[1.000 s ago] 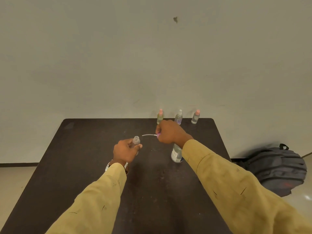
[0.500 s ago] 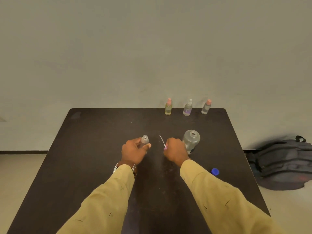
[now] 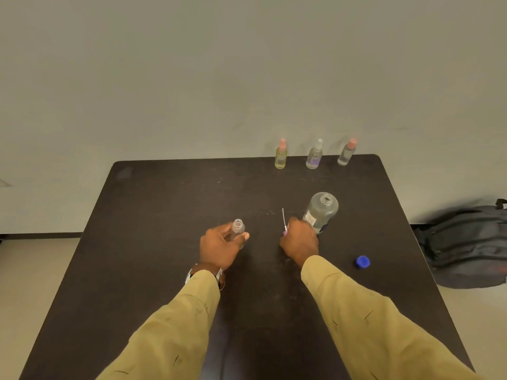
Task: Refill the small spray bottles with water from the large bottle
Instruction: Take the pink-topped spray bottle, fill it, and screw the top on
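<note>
My left hand [image 3: 219, 246] grips a small clear spray bottle [image 3: 238, 227] with its top off, standing upright on the dark table [image 3: 153, 242]. My right hand [image 3: 299, 241] holds the pink spray head [image 3: 285, 231], its thin white tube pointing up. Just behind that hand stands the large clear bottle [image 3: 322, 209], uncapped. Its blue cap [image 3: 363, 261] lies on the table to the right. Three capped small spray bottles stand along the far edge: a yellowish one [image 3: 280, 157], a clear one with a purple label [image 3: 314, 156] and a clear one with a pink top [image 3: 346, 153].
A dark backpack [image 3: 466, 242] lies on the floor to the right of the table. A plain wall rises directly behind the table's far edge.
My right hand drew back from the far bottles with the spray head to a spot beside the large bottle. My view tilted down, bringing the blue cap into sight. The left hand kept its hold.
</note>
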